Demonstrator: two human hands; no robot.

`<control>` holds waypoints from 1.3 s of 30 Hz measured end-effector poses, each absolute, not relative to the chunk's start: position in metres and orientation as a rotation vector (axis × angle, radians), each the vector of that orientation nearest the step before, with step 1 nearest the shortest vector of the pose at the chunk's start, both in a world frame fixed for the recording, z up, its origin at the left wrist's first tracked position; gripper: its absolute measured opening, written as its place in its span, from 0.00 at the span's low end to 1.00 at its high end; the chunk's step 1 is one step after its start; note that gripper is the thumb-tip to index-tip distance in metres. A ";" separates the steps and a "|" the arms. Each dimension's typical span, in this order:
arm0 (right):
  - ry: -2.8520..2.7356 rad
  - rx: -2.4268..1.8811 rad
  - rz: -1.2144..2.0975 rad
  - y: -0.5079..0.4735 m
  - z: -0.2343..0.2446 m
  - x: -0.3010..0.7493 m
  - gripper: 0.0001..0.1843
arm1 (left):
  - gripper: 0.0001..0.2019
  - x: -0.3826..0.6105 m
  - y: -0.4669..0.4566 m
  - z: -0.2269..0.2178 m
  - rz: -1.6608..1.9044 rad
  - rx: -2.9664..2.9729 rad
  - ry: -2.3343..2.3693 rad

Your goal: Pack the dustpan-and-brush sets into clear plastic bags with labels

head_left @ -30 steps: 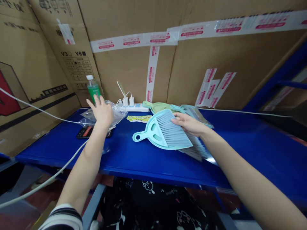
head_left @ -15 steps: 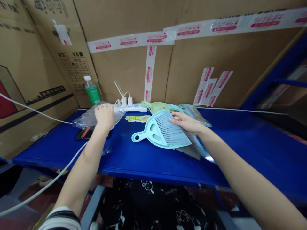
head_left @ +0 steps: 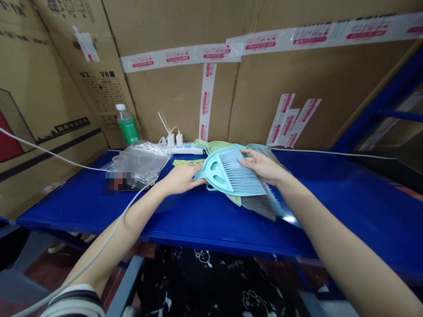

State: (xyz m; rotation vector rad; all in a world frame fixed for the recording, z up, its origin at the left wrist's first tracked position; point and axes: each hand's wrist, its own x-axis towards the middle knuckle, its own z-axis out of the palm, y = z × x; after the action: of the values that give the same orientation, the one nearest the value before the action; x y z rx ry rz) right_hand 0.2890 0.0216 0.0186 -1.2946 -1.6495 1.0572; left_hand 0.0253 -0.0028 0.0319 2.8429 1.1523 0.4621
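A light blue dustpan with a brush [head_left: 228, 176] lies tilted on the blue shelf [head_left: 198, 215], lifted at its handle end. My left hand [head_left: 181, 178] grips the handle end of that dustpan. My right hand [head_left: 262, 167] rests on the brush bristles, fingers curled over the far edge. More dustpan sets, green and blue [head_left: 218, 147], lie behind and under it, with grey bristles [head_left: 264, 204] sticking out beneath.
Clear plastic bags [head_left: 140, 160] lie at the left on a dark flat object. A green bottle [head_left: 127, 125], a white power strip with chargers [head_left: 181, 147] and a yellow label strip stand by the cardboard wall. A white cable [head_left: 66, 160] crosses the left.
My left hand left the plastic bags and moved right to the dustpan's handle. The dustpan has shifted right and back, its handle end raised. My right hand stayed on the bristles.
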 end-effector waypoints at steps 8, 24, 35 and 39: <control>-2.234 -0.965 -0.056 -0.017 0.041 0.265 0.15 | 0.18 0.025 -0.002 0.031 0.560 2.865 1.236; -2.481 -0.950 -0.428 -0.030 0.026 0.232 0.09 | 0.14 0.020 0.001 0.037 0.556 2.858 1.346; -2.611 -1.504 -0.499 -0.047 0.040 0.237 0.22 | 0.09 -0.003 0.019 0.049 0.775 2.686 1.885; -2.638 -1.660 -0.360 -0.054 0.043 0.236 0.23 | 0.09 -0.001 0.026 0.055 0.787 2.709 1.889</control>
State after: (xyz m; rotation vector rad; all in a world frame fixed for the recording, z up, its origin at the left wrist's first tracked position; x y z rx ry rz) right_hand 0.2357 -0.0537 0.0427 -1.6605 -2.6381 -0.3601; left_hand -0.0011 0.0260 0.0546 2.7095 1.8888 0.7869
